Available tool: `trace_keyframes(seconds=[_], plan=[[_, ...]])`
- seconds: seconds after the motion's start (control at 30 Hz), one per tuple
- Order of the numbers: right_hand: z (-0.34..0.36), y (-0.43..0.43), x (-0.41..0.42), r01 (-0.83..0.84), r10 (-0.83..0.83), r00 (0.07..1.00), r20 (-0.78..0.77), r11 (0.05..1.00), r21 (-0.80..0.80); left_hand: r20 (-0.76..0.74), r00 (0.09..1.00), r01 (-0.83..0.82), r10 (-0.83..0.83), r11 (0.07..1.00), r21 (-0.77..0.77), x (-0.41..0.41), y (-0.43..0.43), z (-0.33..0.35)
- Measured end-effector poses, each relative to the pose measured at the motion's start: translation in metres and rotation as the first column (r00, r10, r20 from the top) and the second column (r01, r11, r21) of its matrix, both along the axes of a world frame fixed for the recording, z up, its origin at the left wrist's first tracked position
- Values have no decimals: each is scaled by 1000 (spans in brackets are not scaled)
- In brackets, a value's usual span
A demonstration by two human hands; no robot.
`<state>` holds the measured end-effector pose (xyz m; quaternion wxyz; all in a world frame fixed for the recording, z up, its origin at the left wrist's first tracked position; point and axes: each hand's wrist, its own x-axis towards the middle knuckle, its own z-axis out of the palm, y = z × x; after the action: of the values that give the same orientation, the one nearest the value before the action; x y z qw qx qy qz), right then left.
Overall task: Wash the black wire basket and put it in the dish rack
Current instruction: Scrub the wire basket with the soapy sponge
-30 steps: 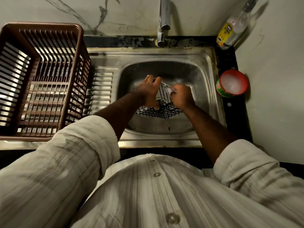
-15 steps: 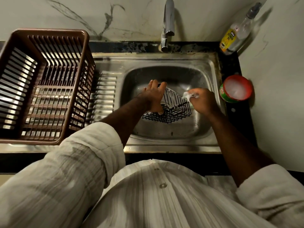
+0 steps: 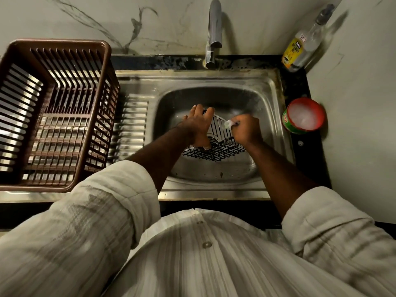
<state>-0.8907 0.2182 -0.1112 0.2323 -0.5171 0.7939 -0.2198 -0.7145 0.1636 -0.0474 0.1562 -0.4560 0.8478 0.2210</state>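
Black wire makes up the task's thing: the black wire basket [image 3: 216, 151] sits tilted over the middle of the sink [image 3: 214, 190], and I cannot tell whether its lower edge touches the sink floor. The left hand [image 3: 198, 127] grips its left side, fingers [image 3: 209, 113] hooked over the far edge and thumb pressed against the near wires. The right hand [image 3: 246, 130] is curled tight round a small pale pad [image 3: 228, 124], which touches the basket's upper right wires. Both rolled sleeves [image 3: 120, 189] hang over the sink's near rim. At the back of the sink stands a steel tap [image 3: 214, 33]. Left of the sink, on its ribbed drainer, sits the brown plastic dish rack [image 3: 64, 42]. Right of the sink, on the dark worktop [image 3: 308, 151], stand a red-rimmed tub [image 3: 304, 118] and, at the back corner, a yellow-labelled bottle [image 3: 300, 48].
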Motion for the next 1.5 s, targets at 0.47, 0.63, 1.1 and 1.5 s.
trace_keyframes(seconds=[0.47,0.63,1.1,1.5], plan=[[-1,47,-4,-130,129,985,118,992,-4,-7,1000,11,-11,999,-31,-1,0,-5],[1,57,-2,-201,199,976,86,980,14,-12,1000,-5,5,1000,-14,3,-2,-5],[1,35,16,-41,41,999,32,999,1,-10,999,42,-43,997,-61,0,7,2],[-1,64,24,-28,37,994,104,996,-82,10,1000,-2,2,1000,-1,4,0,2]])
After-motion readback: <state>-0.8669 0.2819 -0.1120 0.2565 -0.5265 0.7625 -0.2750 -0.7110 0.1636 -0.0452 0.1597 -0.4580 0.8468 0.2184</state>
